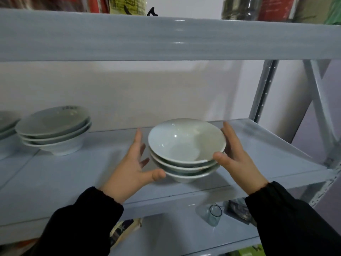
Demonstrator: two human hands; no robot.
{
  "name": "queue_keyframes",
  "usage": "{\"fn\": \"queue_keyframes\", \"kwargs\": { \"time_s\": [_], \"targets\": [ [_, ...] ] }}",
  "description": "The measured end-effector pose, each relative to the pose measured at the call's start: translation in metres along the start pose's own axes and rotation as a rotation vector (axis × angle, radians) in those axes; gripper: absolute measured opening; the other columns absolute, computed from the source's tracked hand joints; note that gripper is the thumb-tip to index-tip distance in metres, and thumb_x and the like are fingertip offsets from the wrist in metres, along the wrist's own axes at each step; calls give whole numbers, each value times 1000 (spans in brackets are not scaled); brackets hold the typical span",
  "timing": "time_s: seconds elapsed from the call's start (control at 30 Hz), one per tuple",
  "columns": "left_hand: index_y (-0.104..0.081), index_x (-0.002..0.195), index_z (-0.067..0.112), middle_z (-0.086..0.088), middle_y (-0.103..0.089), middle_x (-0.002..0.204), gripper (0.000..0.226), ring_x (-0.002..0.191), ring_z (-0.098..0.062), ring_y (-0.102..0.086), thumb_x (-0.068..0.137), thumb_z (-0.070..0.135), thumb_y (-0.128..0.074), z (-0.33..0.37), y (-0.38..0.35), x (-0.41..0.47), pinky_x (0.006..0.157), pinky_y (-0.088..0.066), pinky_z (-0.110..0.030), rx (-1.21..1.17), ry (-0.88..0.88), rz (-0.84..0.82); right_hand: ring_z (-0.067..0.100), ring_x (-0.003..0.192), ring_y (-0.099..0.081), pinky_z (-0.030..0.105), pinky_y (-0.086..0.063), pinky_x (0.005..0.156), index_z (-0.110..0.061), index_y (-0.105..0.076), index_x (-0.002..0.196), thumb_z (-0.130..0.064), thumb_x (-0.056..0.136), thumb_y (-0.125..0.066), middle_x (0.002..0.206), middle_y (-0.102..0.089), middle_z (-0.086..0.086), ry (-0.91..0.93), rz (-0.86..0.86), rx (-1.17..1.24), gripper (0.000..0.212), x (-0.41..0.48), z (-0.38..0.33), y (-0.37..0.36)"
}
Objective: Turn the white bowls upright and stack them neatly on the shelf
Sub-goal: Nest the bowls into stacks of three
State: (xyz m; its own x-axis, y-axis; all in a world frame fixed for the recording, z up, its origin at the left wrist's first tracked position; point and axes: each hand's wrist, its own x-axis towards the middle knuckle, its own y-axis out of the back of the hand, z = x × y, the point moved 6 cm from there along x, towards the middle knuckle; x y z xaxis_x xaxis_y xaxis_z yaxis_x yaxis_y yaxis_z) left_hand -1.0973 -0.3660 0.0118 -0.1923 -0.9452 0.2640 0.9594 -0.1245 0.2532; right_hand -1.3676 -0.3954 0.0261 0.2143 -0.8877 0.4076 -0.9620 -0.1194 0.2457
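Observation:
Three white bowls stand upright, nested in a stack on the middle of the grey shelf. My left hand is just left of the stack with its fingers spread and clear of the bowls; only the thumb tip reaches the bottom bowl. On the other side, my right hand cups the stack, thumb against the upper rims and fingers running along its far side. Neither hand lifts anything. A second upright stack of three bowls stands at the shelf's left.
Part of another bowl stack shows at the far left edge. The upper shelf's beam hangs low overhead. A metal post stands at the right. Below lie a clear glass and a dark packet.

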Motion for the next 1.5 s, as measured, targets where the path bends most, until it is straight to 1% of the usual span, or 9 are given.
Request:
{"fn": "queue_keyframes", "kwargs": {
  "time_s": [0.13, 0.3, 0.5, 0.7, 0.87, 0.97, 1.07, 1.2, 1.5],
  "targets": [
    [0, 157, 39, 23, -23, 160, 148, 145, -1, -30, 47, 49, -97, -6, -14, 2, 119, -32, -45, -78, -8, -54, -11, 136, -37, 22, -36, 109, -49, -19, 149, -75, 55, -80, 145, -38, -38, -21, -12, 83, 115, -7, 19, -10],
    [-24, 153, 42, 19, -51, 145, 117, 134, -6, -48, 60, 30, -94, -4, -17, 2, 113, -41, -46, -67, -48, 28, 13, 138, -44, 27, -42, 106, -32, -28, 154, -61, 60, -86, 149, -47, -10, 8, -6, 69, 115, -3, 15, -16],
    [-27, 150, 47, 24, -52, 142, 112, 132, -2, -50, 60, 40, -93, -9, 9, 11, 110, -44, -42, -8, -48, 63, 9, 136, -46, 23, -43, 103, -43, -30, 148, -59, 54, -91, 145, -49, -17, -24, -18, 72, 114, 12, 16, -34],
    [-30, 152, 40, 20, -52, 144, 111, 133, -5, -50, 59, 45, -92, -17, 37, 27, 109, -46, -44, 33, -32, 87, 14, 139, -44, 44, -37, 115, -26, -21, 155, -54, 53, -93, 151, -45, -6, -35, -94, -5, 127, 44, 24, -53],
    [-37, 149, 29, 13, -55, 143, 110, 131, -10, -53, 57, 47, -93, -25, 48, 40, 109, -44, -41, 19, -37, 152, -10, 134, -40, 17, -37, 108, -30, -4, 159, -71, 42, -88, 147, -40, -26, -76, -125, 3, 150, 71, 32, -62],
    [-35, 150, 29, 11, -54, 144, 104, 132, -13, -52, 62, 38, -89, -30, 47, 41, 103, -48, -33, 11, -55, 183, -12, 132, -41, 11, -38, 103, -31, -5, 158, -73, 43, -86, 149, -39, -23, -53, -106, 16, 148, 76, 38, -64],
    [-29, 152, 32, 10, -52, 145, 103, 134, -15, -51, 66, 33, -86, -38, 45, 41, 107, -45, -41, 12, -83, 187, -9, 134, -41, 14, -40, 102, -33, -5, 158, -71, 46, -87, 152, -37, -25, -35, -111, 40, 143, 76, 46, -64],
    [-23, 154, 29, 13, -49, 147, 109, 134, -13, -50, 66, 30, -87, -45, 44, 44, 106, -46, -34, -12, -104, 149, -4, 140, -37, 23, -43, 106, -35, -3, 158, -63, 50, -90, 160, -26, -20, -12, -158, 44, 141, 75, 52, -64],
    [-20, 156, 24, 5, -42, 154, 115, 138, -15, -46, 67, 46, -88, -49, 43, 45, 111, -42, -36, -38, -149, 117, -10, 139, -32, 25, -37, 113, -39, -3, 157, -64, 53, -88, 150, -29, -37, -13, -140, 36, 137, 75, 57, -60]
  ]
}}
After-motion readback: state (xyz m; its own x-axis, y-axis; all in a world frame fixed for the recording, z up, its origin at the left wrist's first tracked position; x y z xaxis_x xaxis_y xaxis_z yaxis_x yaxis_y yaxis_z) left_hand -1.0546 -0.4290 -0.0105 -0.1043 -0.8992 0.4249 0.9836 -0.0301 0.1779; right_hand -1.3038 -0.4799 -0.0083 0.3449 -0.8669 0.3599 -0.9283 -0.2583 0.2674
